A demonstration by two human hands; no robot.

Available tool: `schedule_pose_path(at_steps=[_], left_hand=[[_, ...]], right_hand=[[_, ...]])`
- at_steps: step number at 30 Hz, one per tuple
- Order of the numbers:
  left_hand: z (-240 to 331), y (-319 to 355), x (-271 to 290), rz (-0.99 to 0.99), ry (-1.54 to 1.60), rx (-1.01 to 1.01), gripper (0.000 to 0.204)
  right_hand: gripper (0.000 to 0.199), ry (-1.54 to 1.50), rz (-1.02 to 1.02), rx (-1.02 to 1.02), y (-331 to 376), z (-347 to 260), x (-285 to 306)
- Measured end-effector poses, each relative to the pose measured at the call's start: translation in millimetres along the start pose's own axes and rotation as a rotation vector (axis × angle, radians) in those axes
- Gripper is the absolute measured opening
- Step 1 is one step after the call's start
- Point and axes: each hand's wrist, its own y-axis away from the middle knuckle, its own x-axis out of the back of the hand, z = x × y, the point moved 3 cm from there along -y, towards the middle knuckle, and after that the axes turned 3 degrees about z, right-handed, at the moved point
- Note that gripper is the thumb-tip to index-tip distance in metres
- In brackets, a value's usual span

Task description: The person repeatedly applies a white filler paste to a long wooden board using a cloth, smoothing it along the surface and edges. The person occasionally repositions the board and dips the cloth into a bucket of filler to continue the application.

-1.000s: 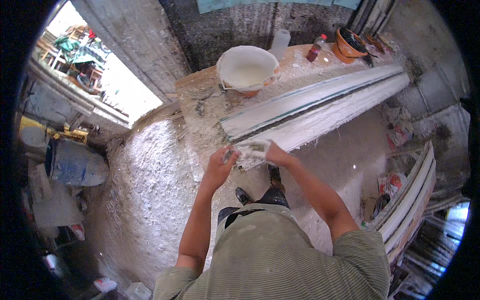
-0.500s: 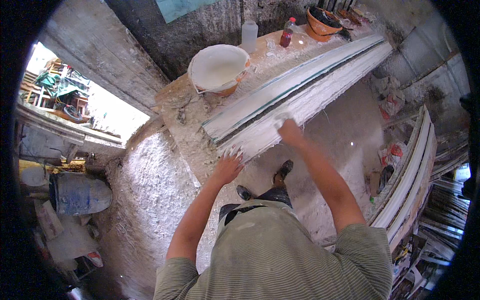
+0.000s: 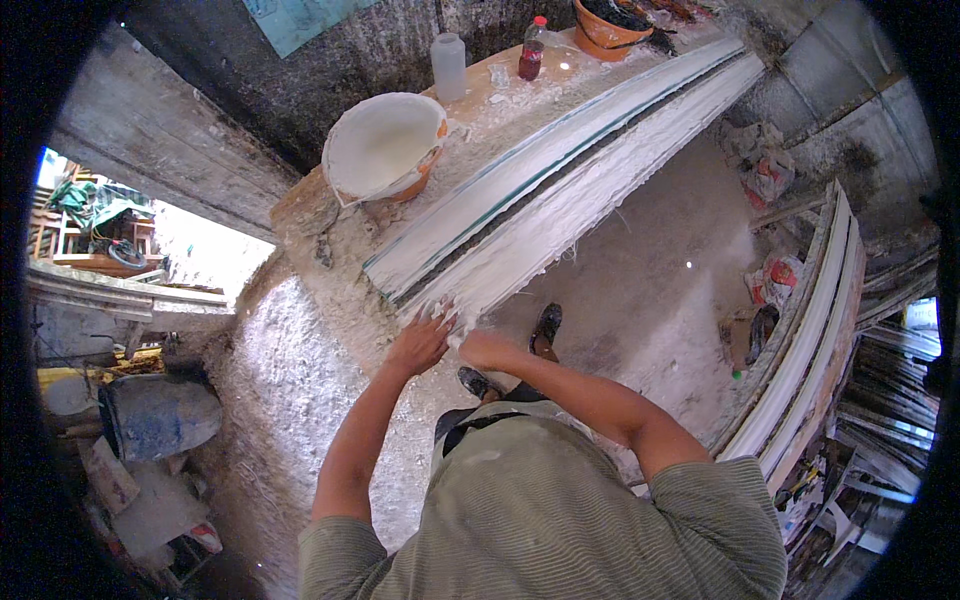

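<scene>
A long white plaster moulding (image 3: pixel 570 190) lies along a plaster-caked workbench (image 3: pixel 310 215), running from near me up to the far right. My left hand (image 3: pixel 420 343) rests flat with fingers spread on the near end of the moulding. My right hand (image 3: pixel 483 349) is beside it at the moulding's lower near edge, fingers curled against the wet plaster; whether it holds anything I cannot tell. A white basin of plaster (image 3: pixel 385 148) stands on the bench behind the moulding.
A translucent plastic jar (image 3: pixel 449 65), a dark bottle with a red cap (image 3: pixel 532 50) and an orange bowl (image 3: pixel 610 22) stand at the bench's far end. Finished mouldings (image 3: pixel 810 340) lean at right. A grey bucket (image 3: pixel 160 415) sits at left, below a bright doorway (image 3: pixel 150 250).
Both hands held a white lump a second ago. They then spread out along the moulding, and now they have come back together at its near end.
</scene>
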Motion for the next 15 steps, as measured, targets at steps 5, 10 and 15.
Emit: schedule_pose_path(at_steps=[5, 10, 15], left_hand=[[-3, 20, -2, -0.056, -0.092, -0.046, 0.048], [-1, 37, 1, -0.112, 0.006, 0.004, 0.048], [-3, 18, 15, -0.093, -0.047, 0.106, 0.05]], right_hand=[[0.032, 0.138, -0.055, 0.121, 5, 0, -3], [0.033, 0.003, 0.018, -0.098, 31, 20, 39], [0.037, 0.033, -0.157, 0.065, 34, 7, 51]])
